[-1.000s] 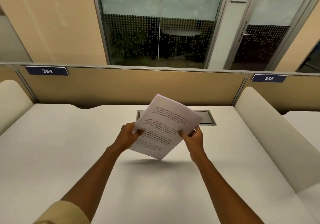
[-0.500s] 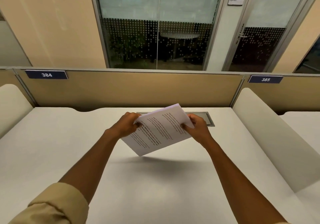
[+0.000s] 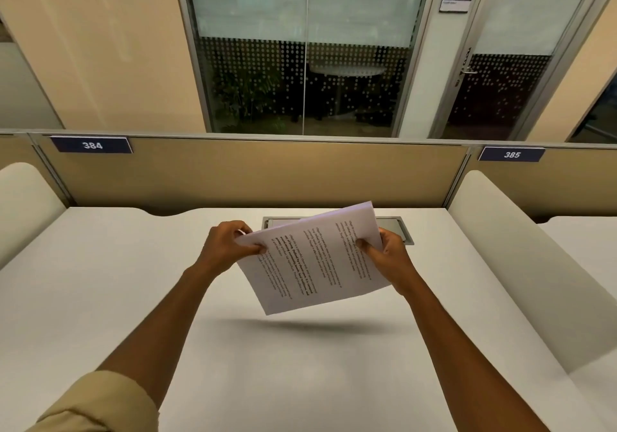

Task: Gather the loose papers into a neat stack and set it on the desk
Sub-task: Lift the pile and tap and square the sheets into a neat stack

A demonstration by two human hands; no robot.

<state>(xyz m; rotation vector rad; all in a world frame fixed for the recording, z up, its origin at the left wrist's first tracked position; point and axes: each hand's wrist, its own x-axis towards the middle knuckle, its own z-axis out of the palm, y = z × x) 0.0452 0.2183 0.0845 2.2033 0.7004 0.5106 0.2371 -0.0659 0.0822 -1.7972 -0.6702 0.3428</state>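
Observation:
A stack of white printed papers hangs in the air above the middle of the white desk, turned sideways with its text running vertically. My left hand pinches the stack's left corner. At the right edge, my right hand grips it with the thumb on top. The sheets look aligned, and their shadow falls on the desk below. No other loose paper shows on the desk.
A grey cable hatch is set into the desk behind the papers. Tan partition panels with signs 384 and 385 close the back. Cream side dividers flank the desk; glass walls and a door lie beyond.
The papers have been rotated from upright and tilted to sideways and flatter, and both hands shifted with them, staying closed on the stack's edges.

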